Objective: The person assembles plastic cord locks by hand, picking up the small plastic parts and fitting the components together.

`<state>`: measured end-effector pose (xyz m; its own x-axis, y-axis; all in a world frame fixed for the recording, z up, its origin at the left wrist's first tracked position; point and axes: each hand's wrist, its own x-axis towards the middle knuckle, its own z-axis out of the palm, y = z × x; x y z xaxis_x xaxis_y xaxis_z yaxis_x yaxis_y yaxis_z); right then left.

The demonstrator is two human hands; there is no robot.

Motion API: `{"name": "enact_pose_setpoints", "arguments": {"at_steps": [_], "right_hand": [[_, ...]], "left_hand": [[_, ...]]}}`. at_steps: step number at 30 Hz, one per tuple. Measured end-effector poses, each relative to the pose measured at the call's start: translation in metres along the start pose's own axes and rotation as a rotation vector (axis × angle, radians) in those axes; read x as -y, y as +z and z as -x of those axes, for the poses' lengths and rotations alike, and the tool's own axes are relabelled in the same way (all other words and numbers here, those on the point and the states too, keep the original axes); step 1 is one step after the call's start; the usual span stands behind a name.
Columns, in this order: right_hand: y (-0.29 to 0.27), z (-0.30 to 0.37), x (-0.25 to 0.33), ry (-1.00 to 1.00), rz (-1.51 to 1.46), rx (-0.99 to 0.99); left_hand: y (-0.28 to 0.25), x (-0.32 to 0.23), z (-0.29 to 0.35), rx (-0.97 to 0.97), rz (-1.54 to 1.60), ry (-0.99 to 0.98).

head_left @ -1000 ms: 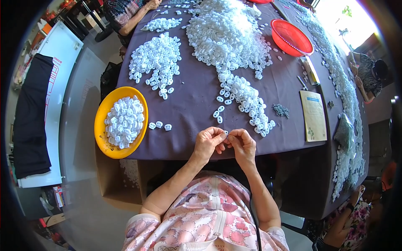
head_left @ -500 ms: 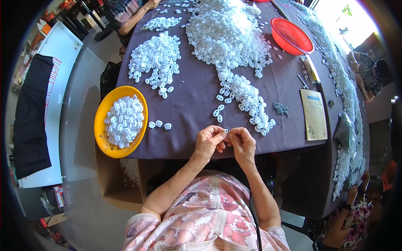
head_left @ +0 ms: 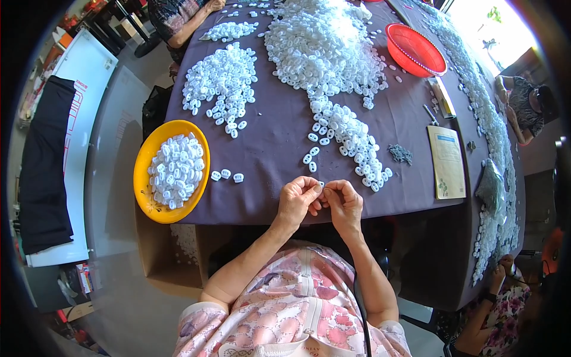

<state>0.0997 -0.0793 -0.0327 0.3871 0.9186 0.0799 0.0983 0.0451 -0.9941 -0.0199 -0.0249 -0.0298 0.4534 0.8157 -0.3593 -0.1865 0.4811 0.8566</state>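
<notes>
At the table's near edge my two hands meet, fingertips almost touching. My left hand [head_left: 297,199] pinches a small white plastic piece [head_left: 321,184], mostly covered by the fingers. Thumb and forefinger of my right hand [head_left: 345,205] are pinched together against it; whatever they hold is too small to make out. Just beyond lies a trail of white oval two-holed plastic pieces [head_left: 357,146], with a few loose ones at its left. To the right of the trail sits a little heap of tiny grey parts [head_left: 400,154]. Three white pieces [head_left: 225,174] lie apart on the left.
A yellow bowl [head_left: 143,184] full of white pieces stands at the left table edge, above an open cardboard box [head_left: 172,271]. Larger white heaps [head_left: 321,47] spread farther back. On the right are a red basket [head_left: 415,50] and a tan booklet [head_left: 447,169]. Other people sit around.
My hands keep nearly the same pinch in the same place. At the lower right, another person's hands have shifted slightly.
</notes>
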Motion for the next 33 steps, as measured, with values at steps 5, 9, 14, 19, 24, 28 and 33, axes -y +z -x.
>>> {"name": "enact_pose_setpoints", "arguments": {"at_steps": [5, 9, 14, 19, 24, 28, 33], "right_hand": [[0.001, 0.000, -0.001, 0.013, 0.012, -0.012], [-0.001, 0.001, -0.006, -0.012, 0.051, -0.017], [0.001, 0.001, -0.004, -0.038, 0.070, -0.018], [0.001, 0.001, -0.004, -0.059, 0.088, -0.031], [0.003, 0.002, -0.003, -0.079, 0.072, -0.048], [0.001, 0.002, -0.002, -0.056, 0.017, -0.036], [0.001, 0.001, -0.004, -0.038, 0.011, -0.006]], "left_hand": [[0.000, 0.000, -0.001, 0.006, 0.000, -0.012], [0.001, 0.001, 0.000, 0.003, -0.002, -0.003], [0.000, 0.003, -0.001, 0.001, -0.042, 0.006], [0.001, 0.005, -0.001, -0.016, -0.075, 0.019], [0.001, 0.000, 0.003, -0.029, -0.015, 0.005], [-0.004, -0.005, 0.004, 0.015, 0.032, -0.025], [-0.007, 0.000, 0.002, 0.041, 0.004, 0.010]]}}
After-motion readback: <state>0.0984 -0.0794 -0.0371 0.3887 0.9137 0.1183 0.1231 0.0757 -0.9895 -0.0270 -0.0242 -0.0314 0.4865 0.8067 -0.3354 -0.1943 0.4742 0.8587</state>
